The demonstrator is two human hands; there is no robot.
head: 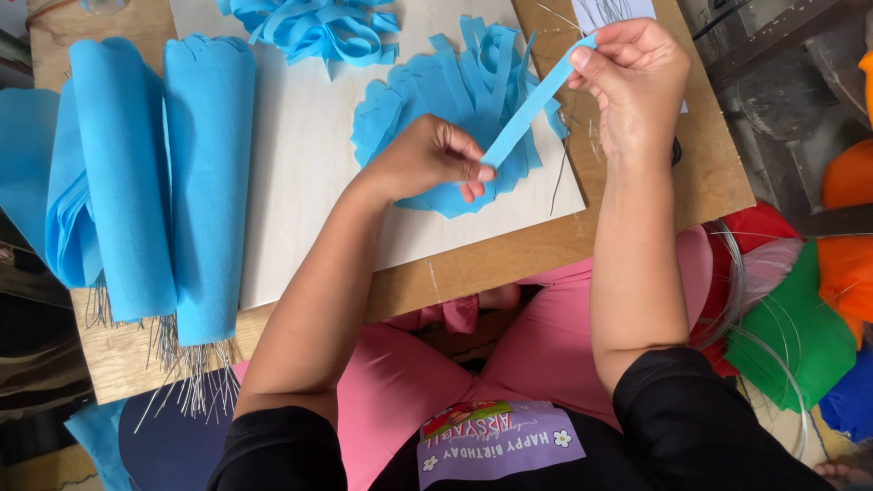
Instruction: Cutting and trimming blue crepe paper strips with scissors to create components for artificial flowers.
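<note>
Pinching at both ends, the two hands are holding a blue paper strip (pixel 530 109) taut above the table (pixel 637 214). The left hand (pixel 423 159) is clamping the lower end between thumb and fingertips, and the right hand (pixel 632 77) is clamping the upper end the same way, so each grip is closed on the strip. It is running on a slant between them, hanging just over a pile of cut blue strips (pixel 427 91) that is lying on a pale board (pixel 309 155).

Judging from the hold, the step is going well while the strip is kept flat and untwisted; even tension from both grips should be keeping it from creasing or tearing.

Thin wires (pixel 556 177) are lying beside the pile. A second heap of blue strips (pixel 318 27) is sitting at the board's far edge. To the left, rolled blue paper cones (pixel 159 173) with wire ends (pixel 186 368) poking out are resting on the table. No real container is showing; at the right, loose sheets of green, orange and red paper (pixel 800 327) are bunched together with coiled wire.
</note>
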